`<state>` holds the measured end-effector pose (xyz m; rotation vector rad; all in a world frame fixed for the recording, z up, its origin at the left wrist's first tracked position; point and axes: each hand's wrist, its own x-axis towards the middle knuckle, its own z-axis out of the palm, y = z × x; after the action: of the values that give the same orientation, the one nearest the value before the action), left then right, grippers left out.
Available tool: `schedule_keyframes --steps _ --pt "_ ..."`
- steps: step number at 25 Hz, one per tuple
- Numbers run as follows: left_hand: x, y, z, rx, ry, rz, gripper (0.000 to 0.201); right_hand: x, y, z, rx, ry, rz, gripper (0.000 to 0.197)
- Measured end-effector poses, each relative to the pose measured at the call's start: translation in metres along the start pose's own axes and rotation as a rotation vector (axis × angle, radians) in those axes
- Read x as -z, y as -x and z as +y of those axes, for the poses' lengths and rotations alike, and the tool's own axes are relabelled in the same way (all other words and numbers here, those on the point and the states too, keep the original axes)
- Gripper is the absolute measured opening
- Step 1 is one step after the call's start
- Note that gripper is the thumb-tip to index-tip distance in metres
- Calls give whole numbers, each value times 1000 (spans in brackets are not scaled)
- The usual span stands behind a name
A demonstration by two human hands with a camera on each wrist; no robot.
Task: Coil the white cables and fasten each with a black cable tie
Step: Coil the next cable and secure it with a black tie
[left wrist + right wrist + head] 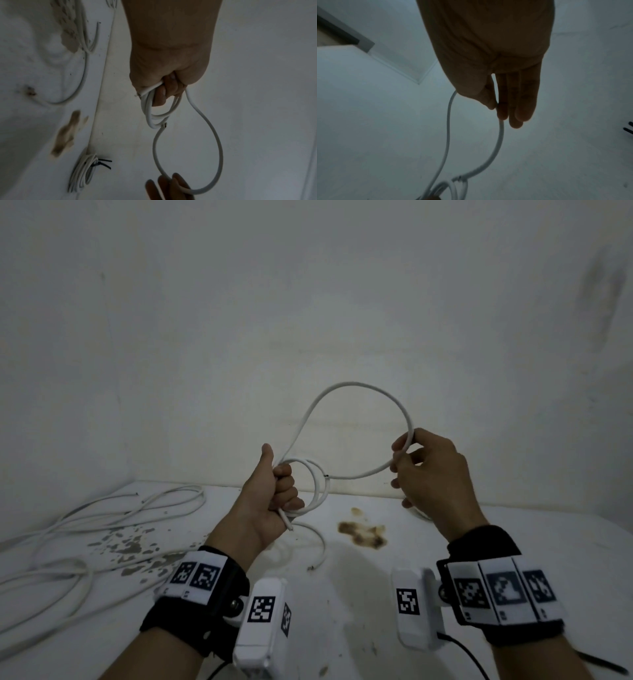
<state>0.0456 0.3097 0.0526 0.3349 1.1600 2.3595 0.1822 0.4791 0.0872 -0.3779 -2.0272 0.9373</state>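
The left hand is raised above the tabletop with its fingers curled round several small turns of a white cable, thumb pointing up, and one cut end of the cable pokes out below the fist. From that fist the cable rises in one wide loop to the right hand, which pinches it between thumb and forefinger, the other fingers loosely bent; the cable's other cut end lies close beside the small turns. The right wrist view shows that pinch from the palm side, the thumb pressed to the first finger with the cable running between them and the remaining fingers lying together, nearly straight. Only the left wrist view shows a finished coil lying on the tabletop near the back wall, bound with a black cable tie whose tails stick out; in the head view the right hand hides most of it. The head view alone shows the loose cables sprawled over the left part of the tabletop, another cable end below the left hand, and a brown stain between the hands. The tabletop's far edge meets the wall just behind the hands, and the wide loop stands in open air before that wall.
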Motion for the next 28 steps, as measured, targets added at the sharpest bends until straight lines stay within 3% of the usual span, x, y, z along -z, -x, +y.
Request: schedule_keyframes --steps 4,8,11,17,19,23,25,28 --pt "-3 2 -1 58 90 -77 59 -15 1 10 6 -3 73 12" --pt "-3 2 1 48 87 -80 58 -28 6 12 -132 -241 73 12" --pt "-3 1 -2 44 40 -66 58 -39 12 14 -142 -315 177 15" --pt "-4 1 -5 60 17 -66 56 -51 20 5 -155 -333 134 14" --pt "-4 2 -4 33 1 -44 54 -53 20 2 -238 -418 73 16" --pt "-10 -2 -19 -29 -41 1 46 -65 27 -13 -493 -773 -227 10" --pt "-9 -5 -26 -19 -72 17 47 -70 29 -20 -478 -868 -328 11" --pt "-10 -6 -27 11 -192 20 70 -68 29 -19 -374 -882 -425 24"
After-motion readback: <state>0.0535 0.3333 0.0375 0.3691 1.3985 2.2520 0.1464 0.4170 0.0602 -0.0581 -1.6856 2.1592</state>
